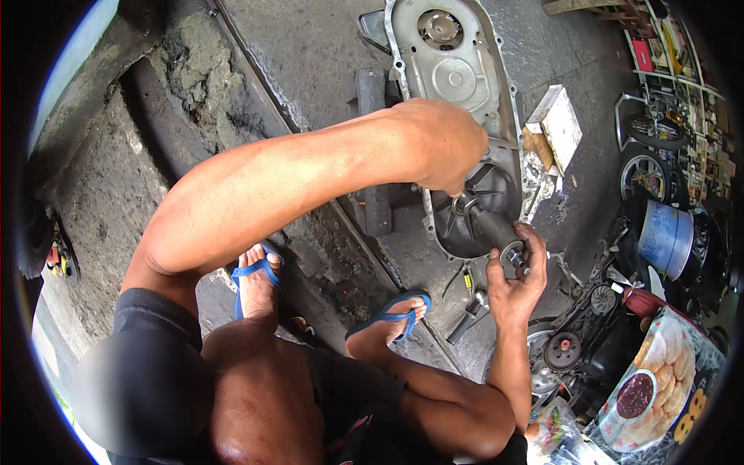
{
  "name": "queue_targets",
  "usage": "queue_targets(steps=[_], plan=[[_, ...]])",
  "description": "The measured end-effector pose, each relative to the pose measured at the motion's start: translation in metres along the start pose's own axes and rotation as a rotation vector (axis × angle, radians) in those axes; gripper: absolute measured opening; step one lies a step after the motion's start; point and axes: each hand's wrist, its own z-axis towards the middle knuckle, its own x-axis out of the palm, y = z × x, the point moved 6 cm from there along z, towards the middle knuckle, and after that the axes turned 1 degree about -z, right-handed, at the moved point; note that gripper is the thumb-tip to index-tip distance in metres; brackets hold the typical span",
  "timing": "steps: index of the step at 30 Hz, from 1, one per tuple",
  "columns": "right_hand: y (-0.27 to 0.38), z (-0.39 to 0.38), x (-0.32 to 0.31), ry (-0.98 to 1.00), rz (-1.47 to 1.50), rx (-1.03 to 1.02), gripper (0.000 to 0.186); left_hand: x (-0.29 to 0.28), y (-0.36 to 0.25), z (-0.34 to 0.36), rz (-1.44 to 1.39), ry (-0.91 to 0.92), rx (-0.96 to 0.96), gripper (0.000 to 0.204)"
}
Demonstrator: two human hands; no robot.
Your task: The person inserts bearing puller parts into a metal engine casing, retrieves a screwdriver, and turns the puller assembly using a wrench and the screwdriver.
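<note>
A large grey metal engine casing point(457, 70) lies on the ground in front of me, with a round hole in its far end and a ribbed, dark round recess point(449, 221) in its near end. Over that recess a dark metal cylinder point(494, 227) with a collar and a rod end is tilted. My left hand point(446, 143) reaches across the casing, its fingers curled at the far, collared end of the cylinder; its palm side is hidden. My right hand point(518, 283) is closed around the near end, thumb and fingers on opposite sides of the rod.
Dark blocks point(378, 205) stand beside the casing's left edge. A small screwdriver point(467, 279) and a black-handled tool point(467, 318) lie near my right foot. A white box point(556, 124) is to the right. Motorcycle parts point(564, 353), a blue tub point(666, 240) and wheels crowd the right side.
</note>
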Motion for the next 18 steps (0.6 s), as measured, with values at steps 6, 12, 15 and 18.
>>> queue_targets(steps=[6, 12, 15, 18], plan=[[-0.011, -0.002, -0.002, -0.047, 0.022, 0.067, 0.049, 0.013, 0.014, -0.013, -0.099, -0.020, -0.025, 0.038], [-0.008, 0.003, -0.002, -0.036, 0.027, 0.019, 0.050, 0.023, 0.022, -0.021, -0.138, -0.065, -0.032, 0.036], [-0.001, 0.006, -0.003, -0.004, -0.017, -0.026, 0.050, 0.015, 0.019, -0.017, -0.105, -0.044, -0.034, 0.036], [0.003, 0.007, -0.003, 0.030, -0.049, -0.043, 0.049, 0.008, 0.012, -0.015, -0.088, -0.037, -0.004, 0.037]])
